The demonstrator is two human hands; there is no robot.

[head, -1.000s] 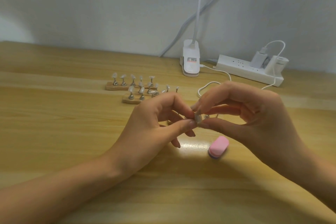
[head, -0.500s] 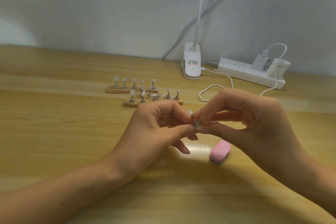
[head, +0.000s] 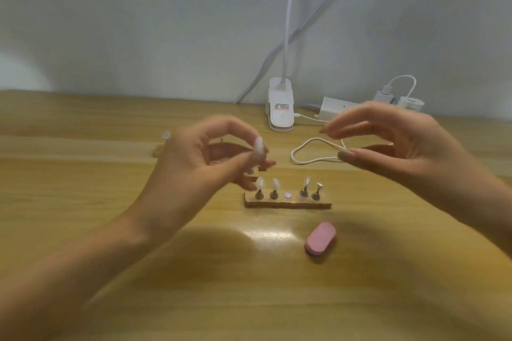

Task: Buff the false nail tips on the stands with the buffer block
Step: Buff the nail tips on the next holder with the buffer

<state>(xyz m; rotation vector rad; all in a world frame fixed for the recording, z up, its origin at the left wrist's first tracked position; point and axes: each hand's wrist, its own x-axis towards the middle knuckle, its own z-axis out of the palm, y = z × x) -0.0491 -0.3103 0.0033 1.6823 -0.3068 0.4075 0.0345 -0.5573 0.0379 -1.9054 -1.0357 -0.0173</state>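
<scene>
Left hand (head: 199,166): grip pinches translucent white false nail tip (head: 259,148), raised. Right hand (head: 401,147): grip spread loose, holding nothing. Pink oval buffer block (head: 320,239) lies on tan wooden surface (head: 83,202), near wooden stand strip (head: 288,204).

Pink buffer block (head: 320,241) flat; wooden stand (head: 288,203) beyond, nail tips (head: 260,183) upright; one tip (head: 259,148) pinched aloft.

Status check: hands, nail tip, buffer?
Left hand pinches one nail tip, aloft. Right hand open, empty. Buffer block untouched, in front of stand with one bare slot.
</scene>
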